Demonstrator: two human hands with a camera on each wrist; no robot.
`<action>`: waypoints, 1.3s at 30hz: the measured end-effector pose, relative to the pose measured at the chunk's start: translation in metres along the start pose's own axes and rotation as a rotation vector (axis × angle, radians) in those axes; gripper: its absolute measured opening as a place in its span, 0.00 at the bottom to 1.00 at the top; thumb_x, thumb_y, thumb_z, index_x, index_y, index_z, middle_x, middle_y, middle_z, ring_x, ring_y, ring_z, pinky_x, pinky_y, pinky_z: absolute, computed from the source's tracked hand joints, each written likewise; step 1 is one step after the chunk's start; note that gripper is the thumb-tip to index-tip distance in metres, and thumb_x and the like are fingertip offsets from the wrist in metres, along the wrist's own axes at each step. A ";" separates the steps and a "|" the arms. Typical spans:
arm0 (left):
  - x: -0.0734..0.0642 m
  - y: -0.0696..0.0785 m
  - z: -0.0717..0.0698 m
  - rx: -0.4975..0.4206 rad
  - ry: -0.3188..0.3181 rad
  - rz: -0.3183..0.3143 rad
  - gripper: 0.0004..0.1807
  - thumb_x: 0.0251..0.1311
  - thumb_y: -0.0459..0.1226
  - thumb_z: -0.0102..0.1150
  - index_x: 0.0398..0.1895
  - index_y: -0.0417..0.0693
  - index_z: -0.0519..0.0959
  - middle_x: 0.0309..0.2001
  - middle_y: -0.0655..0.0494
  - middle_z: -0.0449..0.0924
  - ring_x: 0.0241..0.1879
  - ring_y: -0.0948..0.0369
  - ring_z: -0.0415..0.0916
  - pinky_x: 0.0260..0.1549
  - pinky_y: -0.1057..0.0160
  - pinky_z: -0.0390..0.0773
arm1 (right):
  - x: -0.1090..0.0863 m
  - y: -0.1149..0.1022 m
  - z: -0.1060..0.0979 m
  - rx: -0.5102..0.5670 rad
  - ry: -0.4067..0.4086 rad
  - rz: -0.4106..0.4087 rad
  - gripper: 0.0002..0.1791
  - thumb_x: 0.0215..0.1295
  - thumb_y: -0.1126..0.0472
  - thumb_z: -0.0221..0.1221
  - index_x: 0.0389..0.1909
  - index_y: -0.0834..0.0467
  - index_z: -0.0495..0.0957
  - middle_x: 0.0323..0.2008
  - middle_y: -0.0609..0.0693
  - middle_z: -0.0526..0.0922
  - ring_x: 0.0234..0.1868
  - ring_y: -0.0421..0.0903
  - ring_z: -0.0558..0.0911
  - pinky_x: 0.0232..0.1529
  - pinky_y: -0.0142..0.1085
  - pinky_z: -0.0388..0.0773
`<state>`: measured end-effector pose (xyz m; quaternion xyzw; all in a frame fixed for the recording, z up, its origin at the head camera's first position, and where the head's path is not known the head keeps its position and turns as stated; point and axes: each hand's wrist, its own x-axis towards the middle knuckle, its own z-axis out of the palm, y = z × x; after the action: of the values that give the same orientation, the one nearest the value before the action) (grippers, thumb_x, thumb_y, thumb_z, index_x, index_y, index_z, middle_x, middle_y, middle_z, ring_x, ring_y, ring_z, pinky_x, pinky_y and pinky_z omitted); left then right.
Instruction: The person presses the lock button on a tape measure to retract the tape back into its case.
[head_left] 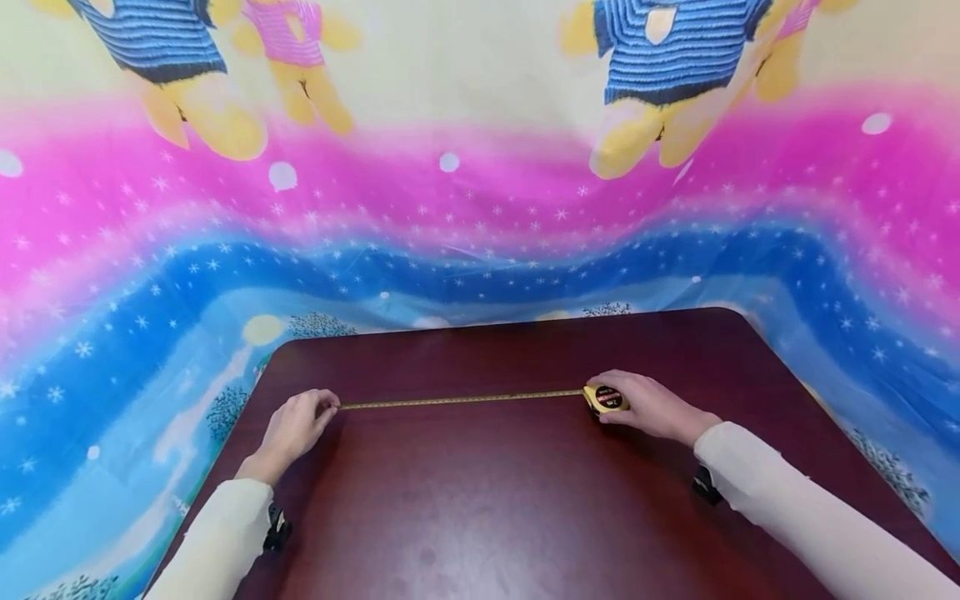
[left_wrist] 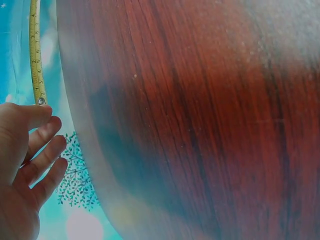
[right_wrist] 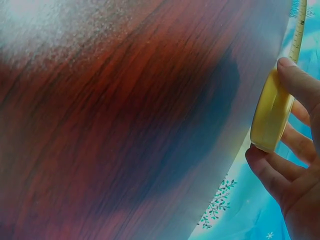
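A yellow and black tape measure (head_left: 607, 398) is gripped by the right hand (head_left: 647, 406), thumb and fingers round its case. Its yellow blade (head_left: 461, 399) stretches out straight to the left above the dark red table. At the blade's end, the left hand (head_left: 298, 425) pinches the tip between thumb and forefinger. The left wrist view shows the small numbers and a rivet on the blade (left_wrist: 36, 60) just beyond the thumb, the other fingers spread loosely. In the right wrist view the thumb lies on top of the yellow case (right_wrist: 271, 112), with fingers under its lower end.
Both hands are over the glossy wooden table (head_left: 465, 483), which has rounded far corners. Behind and beside it hangs a printed cloth (head_left: 480, 200) with bears, snowflakes and bushes. Each wrist carries a small black device (head_left: 277, 528) at the sleeve.
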<state>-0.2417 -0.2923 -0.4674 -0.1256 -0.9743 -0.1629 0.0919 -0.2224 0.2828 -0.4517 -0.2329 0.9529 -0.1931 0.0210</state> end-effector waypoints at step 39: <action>-0.001 0.003 0.005 0.012 0.020 -0.009 0.02 0.64 0.33 0.64 0.37 0.47 0.85 0.35 0.52 0.85 0.33 0.55 0.79 0.37 0.47 0.80 | 0.017 -0.007 0.006 0.020 -0.010 -0.035 0.31 0.62 0.55 0.70 0.66 0.56 0.74 0.63 0.57 0.79 0.62 0.56 0.78 0.60 0.55 0.77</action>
<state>-0.2409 -0.2876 -0.4709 -0.1189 -0.9749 -0.1586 0.1015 -0.2340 0.2670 -0.4537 -0.2502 0.9466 -0.2016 0.0249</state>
